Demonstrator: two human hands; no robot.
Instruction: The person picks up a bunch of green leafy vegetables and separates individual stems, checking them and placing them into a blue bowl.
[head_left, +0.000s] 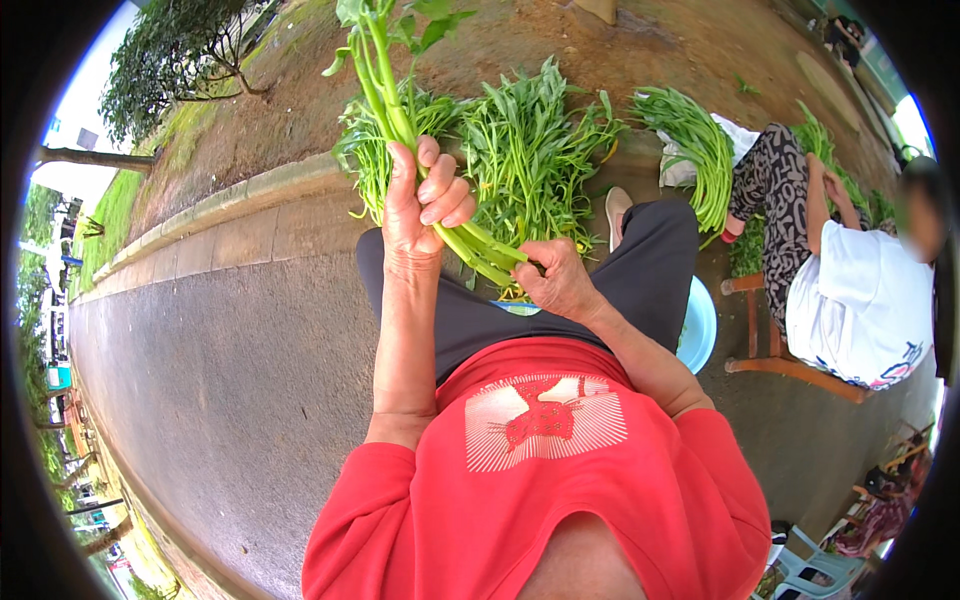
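My left hand (429, 191) is closed around a bunch of leafy green stems (384, 82), which look like water spinach. The leafy tops rise above that fist, and the thick stem ends bend down to the right over my lap. At those ends, my right hand (559, 276) grips stem tips between thumb and curled fingers. Beyond my knees lies a large heap of the same greens (525, 142), with a smaller heap (367, 161) to its left. Between my thighs, the rim of a container (517, 307) shows, mostly hidden.
A light blue basin (699, 326) stands beside my right thigh. Another bunch of greens (705, 150) lies to the right, near a seated person (855, 300) on a wooden chair (795, 375). A concrete curb (247, 199) runs behind the heaps. Pale blue plastic chairs (817, 562) stand at lower right.
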